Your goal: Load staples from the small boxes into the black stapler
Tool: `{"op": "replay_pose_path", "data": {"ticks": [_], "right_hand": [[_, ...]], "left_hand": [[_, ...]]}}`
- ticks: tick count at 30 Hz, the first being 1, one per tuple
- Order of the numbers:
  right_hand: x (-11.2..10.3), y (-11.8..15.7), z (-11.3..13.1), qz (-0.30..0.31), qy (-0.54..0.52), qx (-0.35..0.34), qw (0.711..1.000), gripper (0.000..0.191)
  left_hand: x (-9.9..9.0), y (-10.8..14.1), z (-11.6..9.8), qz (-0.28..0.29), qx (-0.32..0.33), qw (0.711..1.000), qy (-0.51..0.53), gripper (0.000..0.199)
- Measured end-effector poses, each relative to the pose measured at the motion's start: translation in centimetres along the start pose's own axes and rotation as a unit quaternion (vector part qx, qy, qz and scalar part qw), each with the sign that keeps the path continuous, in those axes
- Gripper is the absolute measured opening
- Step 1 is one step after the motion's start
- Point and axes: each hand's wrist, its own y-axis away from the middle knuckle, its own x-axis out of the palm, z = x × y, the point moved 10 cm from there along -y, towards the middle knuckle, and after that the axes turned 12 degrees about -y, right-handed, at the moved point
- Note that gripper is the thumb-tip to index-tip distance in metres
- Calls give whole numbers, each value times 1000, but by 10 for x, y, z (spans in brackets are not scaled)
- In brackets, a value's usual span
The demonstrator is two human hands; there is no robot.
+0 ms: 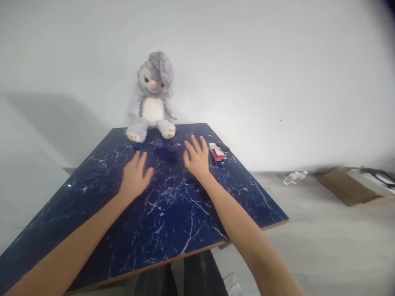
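A grey plush bunny [153, 96] with a white belly sits upright at the far edge of the dark blue marbled table [173, 213], its back to the wall. My left hand [134, 174] is stretched over the table in front of the bunny's feet, fingers apart, holding nothing. To its right, my right hand [197, 156] also has its fingers spread and holds nothing. Just right of that hand lies a small red and white box [217, 154], with a black item [223, 146] of unclear kind beside it. Whether my hands touch the tabletop I cannot tell.
A white wall [247, 74] rises behind the table. On the grey floor to the right lie a clear plastic bottle [295, 177] and an opened cardboard box [348, 187]. Something pale [233, 284] is on the floor below the table's front edge.
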Motion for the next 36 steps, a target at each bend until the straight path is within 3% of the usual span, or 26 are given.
{"op": "replay_pose_path", "data": {"ticks": [2,4,7,9,11,16,19,22,25,28,31,34,36], "right_hand": [[-34,0,-44,-94,52,77,991,49],[-68,10,-88,-190,83,162,965,55],[-93,27,-141,-237,91,277,927,58],[-88,35,-171,-191,66,361,911,55],[-72,41,-191,-114,21,425,898,51],[-66,44,-197,-69,16,452,889,46],[-57,42,-184,-45,-3,442,896,46],[-31,38,-154,-8,-35,423,905,44],[9,31,-104,35,-50,393,917,45],[51,26,-47,66,-43,363,929,49],[102,18,12,140,-57,293,944,47],[146,12,55,211,-89,249,941,44],[163,8,74,236,-117,227,938,41]], "left_hand": [[-6,-5,52,-30,-56,998,-4,62],[-7,-2,105,-39,-119,992,1,65],[-8,14,168,-50,-242,968,49,68],[-5,23,183,-44,-285,954,87,66],[-3,26,183,-39,-295,948,111,63],[1,21,168,-21,-261,954,145,67],[6,19,163,6,-251,954,165,70],[7,19,157,17,-247,955,165,72],[11,17,146,45,-231,959,160,69],[13,12,129,63,-174,972,144,53],[4,8,117,22,-120,984,130,37],[-3,10,121,-13,-135,980,146,39],[-3,13,128,-8,-168,973,156,41]]}}
